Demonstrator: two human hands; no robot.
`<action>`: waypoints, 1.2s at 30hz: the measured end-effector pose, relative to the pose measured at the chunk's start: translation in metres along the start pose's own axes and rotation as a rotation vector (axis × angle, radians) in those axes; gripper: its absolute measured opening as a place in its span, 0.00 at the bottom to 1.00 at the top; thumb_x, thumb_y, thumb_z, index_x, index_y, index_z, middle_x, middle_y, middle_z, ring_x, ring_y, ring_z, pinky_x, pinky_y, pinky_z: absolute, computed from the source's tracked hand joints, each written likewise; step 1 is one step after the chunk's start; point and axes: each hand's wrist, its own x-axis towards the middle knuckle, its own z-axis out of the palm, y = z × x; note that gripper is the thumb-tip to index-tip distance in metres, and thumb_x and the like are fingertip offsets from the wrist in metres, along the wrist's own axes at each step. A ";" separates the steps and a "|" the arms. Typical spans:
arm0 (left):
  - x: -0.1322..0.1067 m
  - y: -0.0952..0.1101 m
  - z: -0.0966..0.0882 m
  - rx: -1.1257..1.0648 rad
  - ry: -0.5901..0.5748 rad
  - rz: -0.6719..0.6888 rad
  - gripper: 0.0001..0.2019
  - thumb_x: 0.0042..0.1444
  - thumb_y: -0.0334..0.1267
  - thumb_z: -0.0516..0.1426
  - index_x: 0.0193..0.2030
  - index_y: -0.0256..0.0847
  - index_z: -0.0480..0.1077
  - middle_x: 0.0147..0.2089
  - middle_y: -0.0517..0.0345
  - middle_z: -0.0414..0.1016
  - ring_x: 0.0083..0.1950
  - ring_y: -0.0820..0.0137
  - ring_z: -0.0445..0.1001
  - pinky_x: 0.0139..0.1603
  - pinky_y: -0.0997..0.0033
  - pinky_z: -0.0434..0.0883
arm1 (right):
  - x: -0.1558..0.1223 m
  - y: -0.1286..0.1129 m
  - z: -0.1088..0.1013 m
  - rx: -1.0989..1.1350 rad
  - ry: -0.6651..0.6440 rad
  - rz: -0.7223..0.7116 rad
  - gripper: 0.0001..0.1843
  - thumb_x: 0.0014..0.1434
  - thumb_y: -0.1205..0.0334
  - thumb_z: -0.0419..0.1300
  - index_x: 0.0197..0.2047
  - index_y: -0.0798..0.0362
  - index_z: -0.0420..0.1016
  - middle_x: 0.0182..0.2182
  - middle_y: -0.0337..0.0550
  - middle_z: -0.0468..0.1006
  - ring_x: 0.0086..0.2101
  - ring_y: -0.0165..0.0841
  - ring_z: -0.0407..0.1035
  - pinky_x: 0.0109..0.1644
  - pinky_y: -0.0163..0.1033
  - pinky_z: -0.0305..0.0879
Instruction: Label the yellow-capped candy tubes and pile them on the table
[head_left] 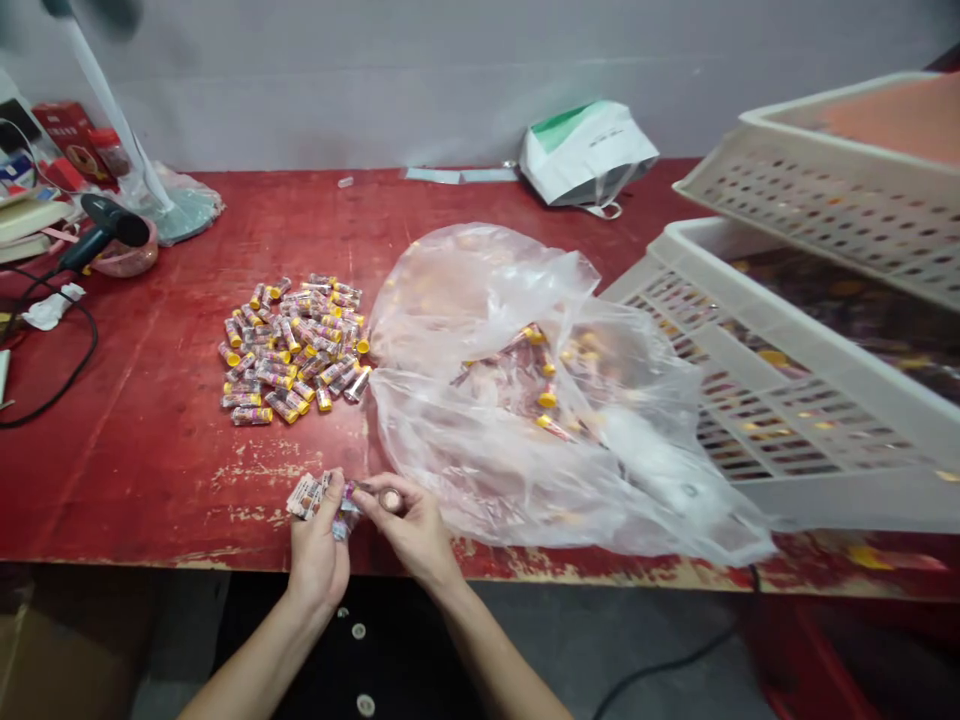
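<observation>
My left hand (319,550) is shut on a bunch of printed paper-and-foil packets (319,500) near the table's front edge. My right hand (412,525) pinches a small capped tube (388,499) against those packets, so part of it is hidden by my fingers. Just beyond my hands lies a loose pile of small tubes with yellow caps (292,350). To the right, a transparent plastic bag (525,420) holds more of these tubes and touches my right hand's side.
The hands work on a worn red table (135,420). Stacked white perforated crates (795,340) overhang its right end. At the far left are a black hair dryer (105,230), a black cable (64,370) and books (22,225). A white-and-green bag (585,150) stands at the back.
</observation>
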 end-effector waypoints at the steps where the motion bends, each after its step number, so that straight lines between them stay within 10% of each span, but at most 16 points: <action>1: 0.001 0.000 0.000 0.009 0.001 0.017 0.15 0.38 0.32 0.72 0.33 0.33 0.75 0.33 0.56 0.77 0.32 0.74 0.74 0.28 0.77 0.70 | 0.001 0.002 0.002 -0.005 0.021 -0.013 0.14 0.51 0.52 0.69 0.31 0.55 0.77 0.21 0.35 0.69 0.22 0.26 0.61 0.27 0.32 0.61; 4: 0.004 0.004 -0.001 0.041 0.010 0.052 0.17 0.36 0.36 0.73 0.30 0.35 0.72 0.29 0.60 0.73 0.28 0.76 0.71 0.22 0.80 0.64 | 0.001 0.004 0.004 -0.009 0.028 -0.028 0.17 0.54 0.49 0.66 0.28 0.55 0.74 0.19 0.33 0.64 0.20 0.24 0.57 0.24 0.30 0.56; 7: 0.007 0.011 0.000 0.025 0.057 0.100 0.19 0.35 0.39 0.73 0.29 0.36 0.69 0.27 0.64 0.70 0.26 0.79 0.67 0.19 0.81 0.61 | -0.005 -0.004 -0.005 -0.022 -0.069 -0.034 0.16 0.62 0.48 0.58 0.46 0.51 0.72 0.22 0.32 0.65 0.20 0.25 0.58 0.22 0.30 0.57; 13: 0.006 0.022 -0.001 -0.008 0.010 -0.012 0.20 0.36 0.38 0.73 0.30 0.36 0.69 0.29 0.64 0.70 0.26 0.81 0.66 0.18 0.82 0.60 | -0.025 -0.023 -0.029 -0.489 -0.157 -0.375 0.17 0.67 0.63 0.53 0.58 0.46 0.68 0.48 0.47 0.71 0.50 0.36 0.68 0.55 0.41 0.66; 25: 0.010 0.020 -0.007 -0.056 -0.074 -0.206 0.18 0.41 0.38 0.71 0.29 0.36 0.67 0.26 0.65 0.69 0.24 0.82 0.65 0.17 0.84 0.57 | -0.039 -0.017 -0.036 -0.518 0.097 -0.533 0.14 0.60 0.70 0.61 0.49 0.49 0.73 0.42 0.47 0.76 0.44 0.38 0.72 0.48 0.42 0.70; 36: 0.001 0.010 -0.003 0.095 -0.018 -0.107 0.20 0.36 0.42 0.73 0.30 0.35 0.70 0.26 0.63 0.71 0.24 0.78 0.67 0.18 0.80 0.62 | -0.041 -0.027 -0.039 -0.600 0.058 -0.693 0.24 0.57 0.78 0.61 0.54 0.47 0.75 0.43 0.47 0.76 0.43 0.35 0.74 0.46 0.39 0.72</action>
